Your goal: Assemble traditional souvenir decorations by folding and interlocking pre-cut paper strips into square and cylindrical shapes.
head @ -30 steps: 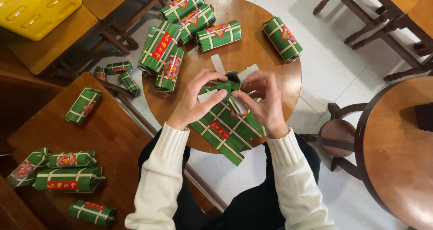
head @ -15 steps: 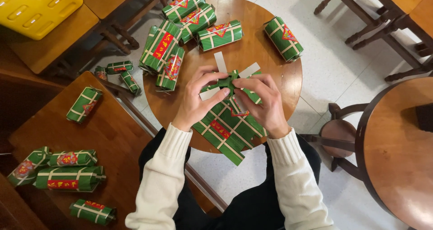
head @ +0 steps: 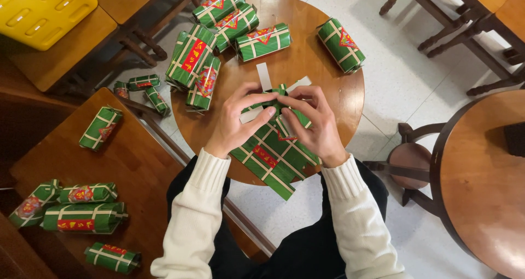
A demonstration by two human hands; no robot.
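Green wrapped bundle (head: 272, 157) lies at the round counter's (head: 328, 101) near edge, its pale strips (head: 264, 75) pinched at the top by the left hand (head: 236, 121) and right hand (head: 310, 123) (fingertips meeting). More green bundles (head: 229, 30) crowd the counter's far side.

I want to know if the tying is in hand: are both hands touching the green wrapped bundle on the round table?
Touching. The head view shows the left hand and right hand with fingertips pinching the pale strips on top of the green wrapped bundle.
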